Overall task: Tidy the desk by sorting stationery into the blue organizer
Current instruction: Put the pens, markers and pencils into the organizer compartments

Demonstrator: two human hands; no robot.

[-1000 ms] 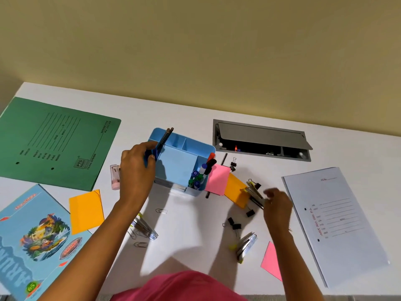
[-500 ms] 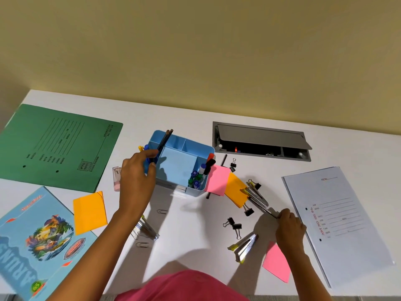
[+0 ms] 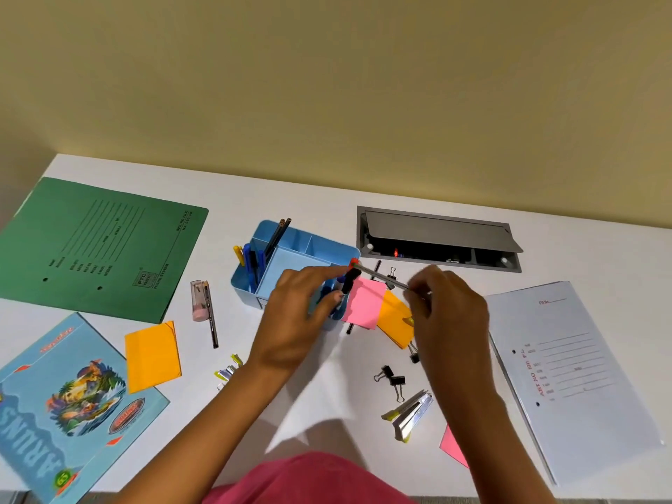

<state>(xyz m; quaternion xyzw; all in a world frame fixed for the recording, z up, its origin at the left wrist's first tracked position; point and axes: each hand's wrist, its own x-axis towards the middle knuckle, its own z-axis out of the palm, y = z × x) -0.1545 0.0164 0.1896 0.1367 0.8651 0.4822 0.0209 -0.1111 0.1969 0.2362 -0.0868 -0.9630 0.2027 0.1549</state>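
Where the view ends nearest the person, a pink garment (image 3: 302,478) fills the bottom edge, and two bare forearms rise from it over the white desk (image 3: 327,405). Just beyond lie a loose pink paper note (image 3: 452,449), a silver stapler with yellow-green trim (image 3: 411,412) and a pair of small black binder clips (image 3: 391,378). To the left are a pale blue illustrated exercise book (image 3: 65,401) and an orange sticky pad (image 3: 152,354). To the right is a white printed file (image 3: 574,376).

Farther on, the right hand (image 3: 451,314) pinches the near end of a thin grey pencil with a red end (image 3: 381,277). The pencil is lifted off the desk and slants left and away, its red end above the front right corner of the light blue plastic desk organizer (image 3: 244,285). The left hand (image 3: 298,321) reaches to that corner with its index finger stretched to the red end and its thumb lower, by a black marker cap (image 3: 351,280). I cannot tell whether it grips anything.

Below the pencil a square pink sticky note (image 3: 363,303) overlaps an orange one (image 3: 394,321), both just beside the organizer. Blue and yellow pens (image 3: 251,260) stand in its left compartment, with two dark pencils (image 3: 280,231) leaning behind them.

Left of it lie a small pink translucent case (image 3: 198,300) and a black pen (image 3: 211,321). Beyond are a green card file (image 3: 98,245), a grey metal cable hatch with its lid raised (image 3: 436,231) and a beige wall (image 3: 327,85).
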